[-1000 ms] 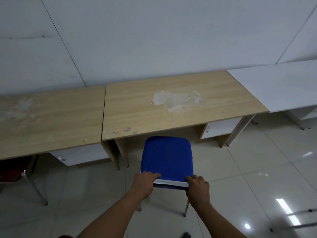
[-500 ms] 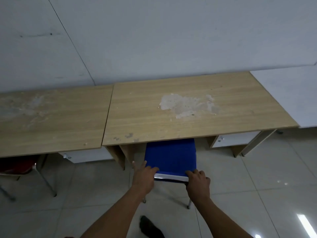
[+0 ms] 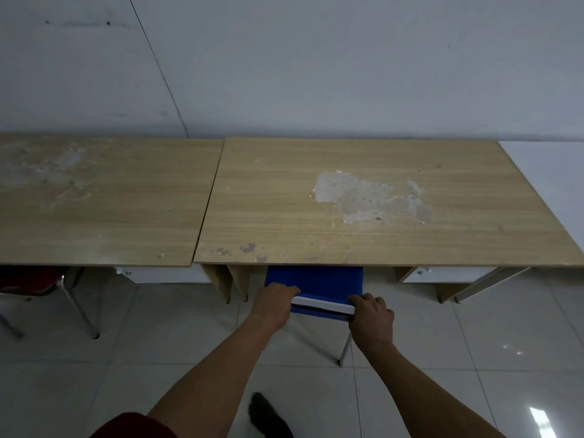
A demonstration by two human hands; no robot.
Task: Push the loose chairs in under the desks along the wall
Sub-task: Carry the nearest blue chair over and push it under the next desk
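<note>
A blue chair (image 3: 316,281) with thin metal legs stands at the front of the middle wooden desk (image 3: 363,216). Most of its seat lies hidden beneath the desktop. Only the rear of the seat and the top of the backrest show. My left hand (image 3: 274,303) grips the left end of the backrest's top edge. My right hand (image 3: 371,317) grips the right end. One rear leg shows under my right wrist.
A second wooden desk (image 3: 94,200) adjoins on the left, with a red chair (image 3: 31,281) tucked partly beneath it. A white desk (image 3: 550,178) adjoins on the right. White drawer units hang under the desks. My dark foot (image 3: 268,417) is on the glossy tiled floor.
I have stepped toward the desk and the blue chair has slid forward: its whole seat showed one second ago, and now most of it is beneath the desktop. Both hands stay on the backrest.
</note>
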